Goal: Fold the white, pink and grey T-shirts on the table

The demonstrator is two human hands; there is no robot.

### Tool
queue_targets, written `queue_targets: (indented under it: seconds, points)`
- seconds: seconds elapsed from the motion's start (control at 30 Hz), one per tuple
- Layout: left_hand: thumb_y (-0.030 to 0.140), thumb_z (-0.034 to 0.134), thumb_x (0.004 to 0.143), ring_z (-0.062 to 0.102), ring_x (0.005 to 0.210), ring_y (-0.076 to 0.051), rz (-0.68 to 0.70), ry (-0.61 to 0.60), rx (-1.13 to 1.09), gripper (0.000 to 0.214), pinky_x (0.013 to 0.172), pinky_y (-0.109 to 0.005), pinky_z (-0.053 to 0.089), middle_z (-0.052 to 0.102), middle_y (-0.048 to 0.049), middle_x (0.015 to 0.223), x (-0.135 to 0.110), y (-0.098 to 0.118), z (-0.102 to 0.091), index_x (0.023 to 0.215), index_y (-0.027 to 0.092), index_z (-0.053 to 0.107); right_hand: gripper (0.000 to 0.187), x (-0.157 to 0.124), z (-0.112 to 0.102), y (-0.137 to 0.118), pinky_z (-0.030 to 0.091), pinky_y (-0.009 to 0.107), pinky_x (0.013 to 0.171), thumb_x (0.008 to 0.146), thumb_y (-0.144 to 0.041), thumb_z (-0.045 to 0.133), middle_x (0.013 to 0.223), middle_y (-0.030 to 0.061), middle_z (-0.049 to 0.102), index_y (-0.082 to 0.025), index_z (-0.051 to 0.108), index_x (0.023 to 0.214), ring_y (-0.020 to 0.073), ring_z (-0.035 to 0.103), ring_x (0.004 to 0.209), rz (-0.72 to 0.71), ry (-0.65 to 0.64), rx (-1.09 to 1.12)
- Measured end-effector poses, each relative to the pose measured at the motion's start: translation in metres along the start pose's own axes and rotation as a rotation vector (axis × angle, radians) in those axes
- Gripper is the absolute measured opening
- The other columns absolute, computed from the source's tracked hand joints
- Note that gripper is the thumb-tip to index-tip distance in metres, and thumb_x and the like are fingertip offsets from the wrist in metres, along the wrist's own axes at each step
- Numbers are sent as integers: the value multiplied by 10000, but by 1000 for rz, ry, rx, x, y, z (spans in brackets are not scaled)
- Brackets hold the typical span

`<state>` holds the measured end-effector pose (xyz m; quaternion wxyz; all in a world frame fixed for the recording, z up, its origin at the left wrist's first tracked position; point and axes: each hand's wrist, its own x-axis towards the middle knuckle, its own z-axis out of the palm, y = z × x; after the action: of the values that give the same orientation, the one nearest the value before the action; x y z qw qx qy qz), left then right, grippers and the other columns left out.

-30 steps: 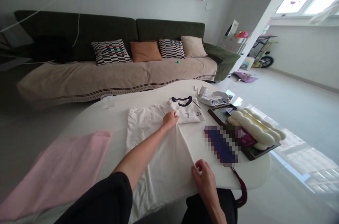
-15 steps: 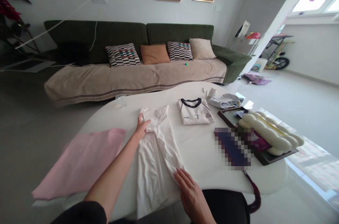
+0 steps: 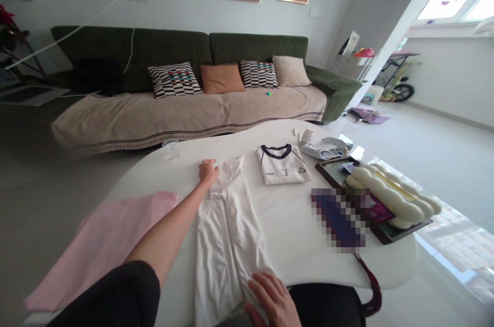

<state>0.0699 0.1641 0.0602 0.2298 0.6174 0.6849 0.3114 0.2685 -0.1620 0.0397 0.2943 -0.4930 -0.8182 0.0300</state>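
White satiny trousers (image 3: pixel 227 224) lie lengthwise on the white table, waist at the far end and legs toward me. My left hand (image 3: pixel 209 171) is at the waist's left corner, its fingers curled onto the fabric. Near the lower end of the right leg is my right hand (image 3: pixel 272 298), fingers stretched out and thumb apart; whether it touches the cloth is hard to tell. A folded white T-shirt (image 3: pixel 284 170) with a dark collar lies beyond, to the right. At the left, a pink cloth (image 3: pixel 111 237) lies flat, partly behind my left arm.
On the white table (image 3: pixel 289 234) stand a clear cup (image 3: pixel 172 150), a crumpled packet (image 3: pixel 328 148) and a dark tray (image 3: pixel 332 170) holding a cream wavy-shaped object (image 3: pixel 391 193). A blurred-out dark item (image 3: pixel 337 219) has a strap over the edge. A black seat (image 3: pixel 328 304) is close by.
My left hand has shifted slightly up at the waist corner, fingers now curled. The trouser legs lie closer together and straighter. My right hand has moved nearer me, its thumb spread away.
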Motion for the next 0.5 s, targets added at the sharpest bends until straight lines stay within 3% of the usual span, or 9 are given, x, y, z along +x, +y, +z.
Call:
queue_targets:
  seconds: [0.17, 0.27, 0.37, 0.5]
  points:
    - [214, 559, 710, 490, 1091, -216, 124, -156, 86, 193, 947, -280, 325, 636, -39, 1042, 32, 40, 32, 875, 217, 659, 182, -7, 10, 21, 500, 312, 674, 840, -310, 477, 832, 66, 616, -206, 538, 975, 203, 589, 768, 458, 93, -107]
    - [244, 588, 686, 497, 1070, -264, 109, -191, 134, 97, 912, -362, 338, 663, -52, 938, 42, 52, 50, 752, 221, 655, 129, -9, 21, 30, 484, 294, 624, 848, -336, 468, 740, 43, 590, -220, 525, 857, 189, 574, 690, 510, 61, -119]
    - [273, 607, 663, 517, 1021, -297, 78, -208, 162, 74, 893, -446, 325, 668, -73, 858, 47, 55, 60, 650, 203, 630, 191, -9, 30, 34, 467, 268, 601, 876, -327, 410, 675, 25, 568, -231, 503, 739, 170, 564, 642, 505, 40, -95]
    - [295, 624, 631, 551, 910, -263, 82, -241, 113, 103, 864, -428, 353, 661, -46, 794, 56, 54, 63, 636, 192, 618, 305, -13, 39, 37, 463, 247, 585, 909, -362, 303, 636, 21, 574, -239, 509, 721, 162, 575, 602, 524, 147, -33]
